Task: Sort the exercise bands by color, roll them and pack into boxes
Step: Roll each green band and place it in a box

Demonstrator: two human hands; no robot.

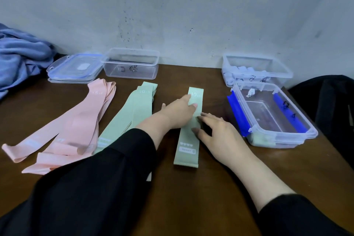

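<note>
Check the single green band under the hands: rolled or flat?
Flat. The green band lies fully stretched out on the table, both hands resting on it.

Soft, even, cool light; faint shadows beneath the hands on the tabletop (191, 188). Mild glare on the clear boxes (275, 117). Wide-angle bending at edges; slight overall softness.

I see matt, smooth cloth-like green bands (188, 130) and pink bands (76, 126) on a dark, slightly glossy wooden table (210, 188). The boxes (272, 115) look like clear, shiny plastic; the wall (172, 5) looks rough and matt.
</note>
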